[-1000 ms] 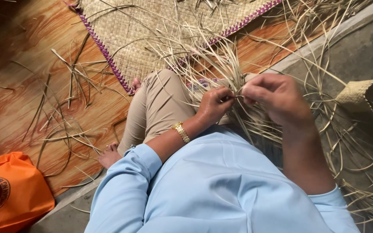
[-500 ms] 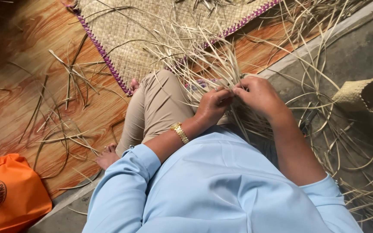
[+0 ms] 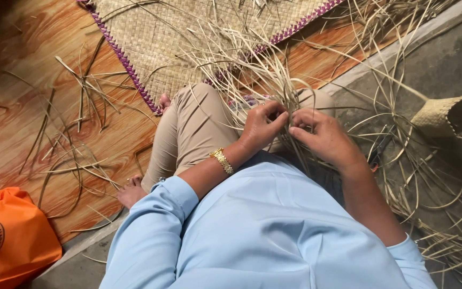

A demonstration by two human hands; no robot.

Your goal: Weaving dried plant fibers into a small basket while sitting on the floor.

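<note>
My left hand [image 3: 260, 126] and right hand [image 3: 322, 138] meet over my lap, fingertips almost touching. Both are pinched narrow on pale dried straw strips [image 3: 274, 85] — the left with thumb and forefinger closed on a strand, the right with fingers curled around strands just beside it. Exactly which strip each hand has, I cannot tell; the bundle is too tangled at the grip.

The strips fan up and away from my fingers, out over a woven mat [image 3: 188, 37] with a purple edge, which lies beyond my knees. A gold bracelet [image 3: 222, 161] sits on my left wrist, just behind the grip.

Loose strips [image 3: 76, 107] lie scattered on the wood-pattern floor [image 3: 22, 123] well to the left of my hands. Far right of the grip — a small woven basket piece [image 3: 453, 118] on the grey concrete. An orange bag [image 3: 6, 235] lies behind my left elbow, well apart.
</note>
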